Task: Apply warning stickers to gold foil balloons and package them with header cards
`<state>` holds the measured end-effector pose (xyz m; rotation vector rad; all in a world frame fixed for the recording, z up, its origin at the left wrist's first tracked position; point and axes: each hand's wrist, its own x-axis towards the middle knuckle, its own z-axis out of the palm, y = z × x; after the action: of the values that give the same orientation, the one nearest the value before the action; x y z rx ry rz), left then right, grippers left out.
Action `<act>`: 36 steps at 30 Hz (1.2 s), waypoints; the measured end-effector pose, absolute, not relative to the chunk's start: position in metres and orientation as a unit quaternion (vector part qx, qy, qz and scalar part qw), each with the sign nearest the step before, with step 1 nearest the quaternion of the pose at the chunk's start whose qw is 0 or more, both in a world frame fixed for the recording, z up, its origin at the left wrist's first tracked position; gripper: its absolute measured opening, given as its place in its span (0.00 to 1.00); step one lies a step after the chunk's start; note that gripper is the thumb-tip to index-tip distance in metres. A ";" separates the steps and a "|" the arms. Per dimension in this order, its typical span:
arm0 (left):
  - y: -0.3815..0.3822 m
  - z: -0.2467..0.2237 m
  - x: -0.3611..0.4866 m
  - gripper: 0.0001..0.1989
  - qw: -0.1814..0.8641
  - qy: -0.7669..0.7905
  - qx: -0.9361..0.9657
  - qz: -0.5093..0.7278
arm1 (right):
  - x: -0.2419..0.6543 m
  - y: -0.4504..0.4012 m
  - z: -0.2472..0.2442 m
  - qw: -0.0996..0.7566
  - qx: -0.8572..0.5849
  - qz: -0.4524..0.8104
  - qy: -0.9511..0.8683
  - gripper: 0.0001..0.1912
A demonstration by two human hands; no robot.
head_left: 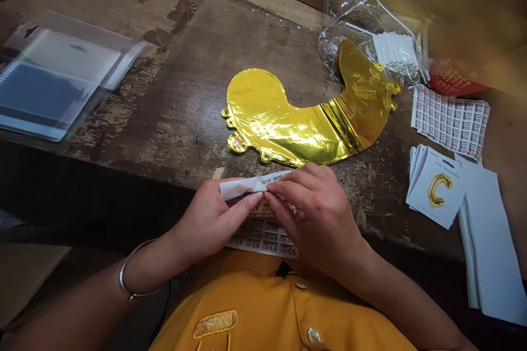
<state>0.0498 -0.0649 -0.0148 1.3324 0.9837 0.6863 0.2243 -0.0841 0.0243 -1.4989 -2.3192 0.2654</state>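
My left hand (pixel 224 211) is closed on a white sticker sheet (pixel 241 187), its thumb pressed near the bent-over upper edge. At the same edge, the thumb and fingers of my right hand (pixel 315 202) pinch close to the left thumb. Whether a loose sticker is between those fingertips is hidden. Below the hands, over my lap, show rows of small printed labels with CE marks (pixel 263 244). Just beyond the hands a flat gold foil balloon (pixel 288 126), curved with small tabs, lies on the worn wooden table (pixel 177 115).
Clear plastic sleeves (pixel 61 76) lie at the left. On the right are a bag of white sticks (pixel 397 54), a red basket (pixel 457 77), more sticker sheets (pixel 450 120), foil balloon cards (pixel 438 186) and white folded strips (pixel 494 246). The table's front edge runs behind my hands.
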 end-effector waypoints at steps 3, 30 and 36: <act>-0.066 -0.014 0.048 0.11 0.588 0.431 0.617 0.295 | 0.223 -0.085 0.024 0.170 -0.525 0.066 -0.832 0.10; -0.065 -0.021 0.052 0.08 0.533 0.485 0.602 0.343 | 0.233 -0.079 0.014 0.369 -0.593 0.046 -0.714 0.03; -0.067 -0.018 0.054 0.10 0.568 0.445 0.592 0.359 | 0.224 -0.090 0.007 0.263 -0.445 -0.102 -0.850 0.06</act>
<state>0.0537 -0.0671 -0.0181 1.3919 1.0461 0.8429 0.2239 -0.0901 0.0074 -1.2043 -2.2993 -0.2769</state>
